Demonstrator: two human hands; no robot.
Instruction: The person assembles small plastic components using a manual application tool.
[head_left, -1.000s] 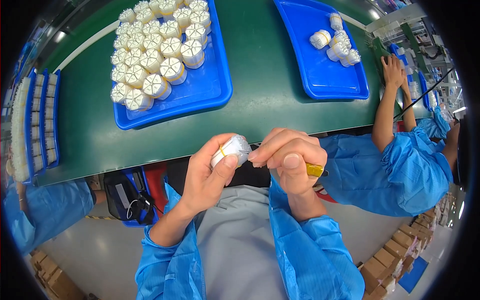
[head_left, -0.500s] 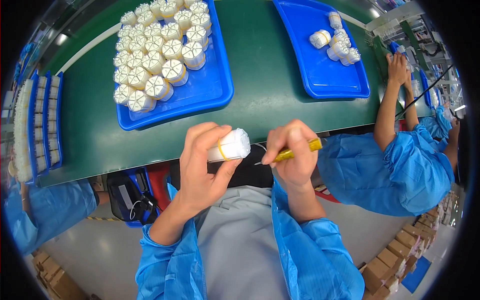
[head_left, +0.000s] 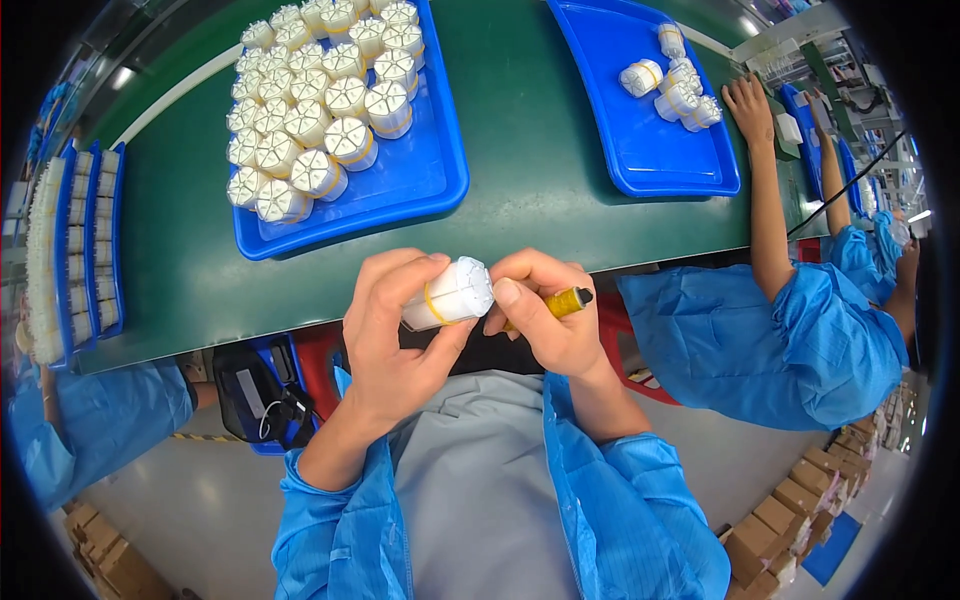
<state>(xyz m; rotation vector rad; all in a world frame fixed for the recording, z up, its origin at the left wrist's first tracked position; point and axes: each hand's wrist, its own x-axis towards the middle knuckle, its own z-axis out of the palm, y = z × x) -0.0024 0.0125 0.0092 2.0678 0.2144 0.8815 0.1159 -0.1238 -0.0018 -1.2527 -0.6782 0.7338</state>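
My left hand point(head_left: 388, 330) is wrapped around a white round bundle point(head_left: 458, 292) with a yellow rubber band about it, lying on its side just off the table's near edge. Its whitish end faces my right hand point(head_left: 553, 330). That hand keeps a yellow-handled tool point(head_left: 564, 304) in its curled fingers, the dark butt pointing right; the working tip is hidden. Thumb and forefinger of the right hand come up to the bundle's end, and whether they pinch part of it is unclear. Both hands are closed.
A blue tray point(head_left: 400, 208) of several banded white bundles point(head_left: 318, 175) lies ahead on the green table point(head_left: 520, 170). Another blue tray point(head_left: 640, 165) holds several more. Stacked trays point(head_left: 85, 255) stand at left. A co-worker's arm point(head_left: 765, 190) reaches over the table at right.
My right hand has moved left with the yellow tool, its fingertips now at the bundle's end. The left hand has shifted slightly left. The co-worker's nearer hand has moved left over the table.
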